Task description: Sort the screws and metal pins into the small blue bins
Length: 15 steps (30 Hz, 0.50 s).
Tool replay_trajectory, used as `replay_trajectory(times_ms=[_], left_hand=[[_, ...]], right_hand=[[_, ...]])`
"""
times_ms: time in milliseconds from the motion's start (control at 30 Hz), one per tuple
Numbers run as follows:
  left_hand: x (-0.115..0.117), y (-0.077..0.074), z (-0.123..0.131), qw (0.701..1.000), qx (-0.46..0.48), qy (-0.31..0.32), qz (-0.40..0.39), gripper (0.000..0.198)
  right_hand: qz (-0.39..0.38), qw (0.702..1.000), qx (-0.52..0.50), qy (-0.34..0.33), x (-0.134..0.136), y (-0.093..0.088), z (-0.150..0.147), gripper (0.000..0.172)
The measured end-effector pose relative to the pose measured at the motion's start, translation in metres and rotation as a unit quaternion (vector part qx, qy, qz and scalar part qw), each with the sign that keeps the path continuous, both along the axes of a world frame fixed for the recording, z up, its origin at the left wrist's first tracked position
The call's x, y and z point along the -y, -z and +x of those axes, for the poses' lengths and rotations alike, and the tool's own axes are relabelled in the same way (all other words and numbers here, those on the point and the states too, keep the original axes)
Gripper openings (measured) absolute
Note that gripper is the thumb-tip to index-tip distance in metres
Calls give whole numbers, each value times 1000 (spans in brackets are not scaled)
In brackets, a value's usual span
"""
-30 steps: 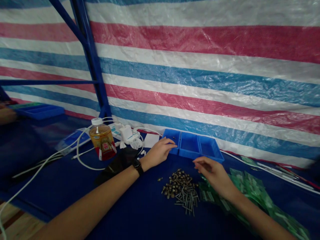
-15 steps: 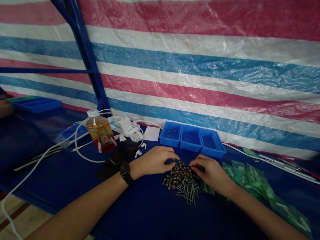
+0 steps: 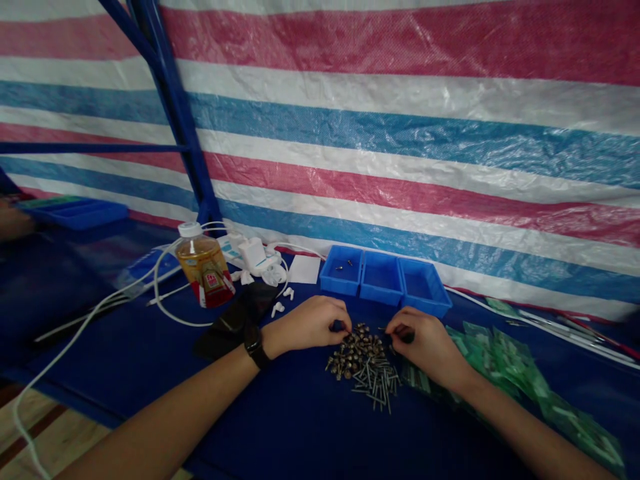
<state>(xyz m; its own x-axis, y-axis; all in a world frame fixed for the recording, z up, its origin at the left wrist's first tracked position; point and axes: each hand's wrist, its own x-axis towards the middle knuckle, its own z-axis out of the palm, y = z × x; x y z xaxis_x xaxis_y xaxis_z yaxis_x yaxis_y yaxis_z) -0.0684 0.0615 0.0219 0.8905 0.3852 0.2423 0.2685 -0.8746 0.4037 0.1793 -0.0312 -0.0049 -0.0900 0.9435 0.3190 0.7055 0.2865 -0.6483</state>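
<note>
A pile of small screws and nails [image 3: 365,363] lies on the blue table cloth in front of me. My left hand [image 3: 310,323], with a black watch on the wrist, rests at the pile's left edge, its fingers pinched together on something too small to make out. My right hand [image 3: 423,343] sits at the pile's right edge, fingers curled in a pinch over the screws. Behind the pile stand three joined blue bins [image 3: 383,280]; the left bin [image 3: 341,272] holds a few small screws, the other two look bare.
A bottle of amber liquid [image 3: 204,270] stands at the left, with white cables, chargers and earbuds [image 3: 253,260] around it. A black pouch [image 3: 235,317] lies by my left wrist. Green packets [image 3: 505,373] spread at the right. A striped tarp hangs behind the table.
My left hand came back from the left blue bin to the pile's left edge. My right hand moved in to the pile's right edge, and both closed into pinches.
</note>
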Motion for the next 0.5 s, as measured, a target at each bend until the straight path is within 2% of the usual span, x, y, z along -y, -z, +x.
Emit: replay_trajectory(times_ms=[133,200,267,400,500], left_hand=[[-1,-8,-6,998,39,-28,-33,12],[-6,-18,-7,991,105,-59,-64,5],[-18,-34,-5,975,185,-101,-71,9],[-49,-67,1,949,270,-162,14,17],[-50,-75,2,932,307,-189,41,21]], right_hand=[[-7,997,-71,21,0,2,-1,12],[-19,996,-86,24,0,4,-2,10],[-24,995,-93,24,0,5,-2,10],[-14,993,-112,36,-1,6,-2,8],[3,982,-181,54,1,3,-7,5]])
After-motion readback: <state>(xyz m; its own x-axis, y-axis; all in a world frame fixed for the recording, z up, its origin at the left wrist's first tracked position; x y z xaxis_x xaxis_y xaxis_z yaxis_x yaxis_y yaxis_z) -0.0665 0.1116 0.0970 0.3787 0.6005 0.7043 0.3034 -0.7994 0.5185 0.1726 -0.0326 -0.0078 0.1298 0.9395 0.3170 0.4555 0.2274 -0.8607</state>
